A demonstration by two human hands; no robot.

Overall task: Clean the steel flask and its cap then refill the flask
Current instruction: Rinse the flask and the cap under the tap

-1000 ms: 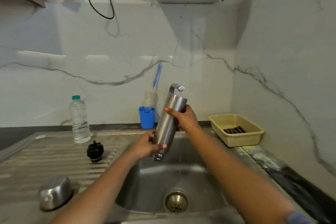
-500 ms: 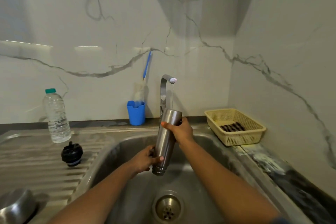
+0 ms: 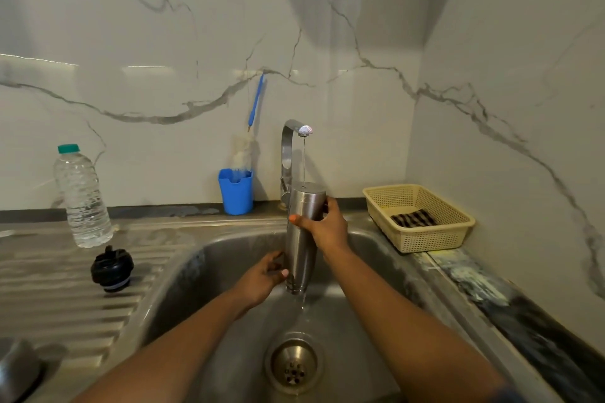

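Note:
The steel flask [image 3: 302, 232] stands upright over the sink basin [image 3: 229, 271], its open mouth right under the tap [image 3: 296, 131]. A thin stream of water runs from the tap into the flask, and water drips off its base. My right hand [image 3: 327, 227] grips the flask near its top. My left hand [image 3: 263, 275] holds its lower part from the left. The black cap [image 3: 112, 268] sits on the ribbed drainboard [image 3: 65, 311] to the left, apart from both hands.
A clear plastic water bottle [image 3: 82, 196] stands at the back left. A blue cup [image 3: 236, 190] with a bottle brush [image 3: 248, 141] stands beside the tap. A beige basket [image 3: 422, 216] holding a dark cloth sits at the right. A steel bowl [image 3: 16, 370] lies at the lower left.
The flask went from tilted to upright beneath the tap, and water now runs into it. The view dropped lower towards the sink.

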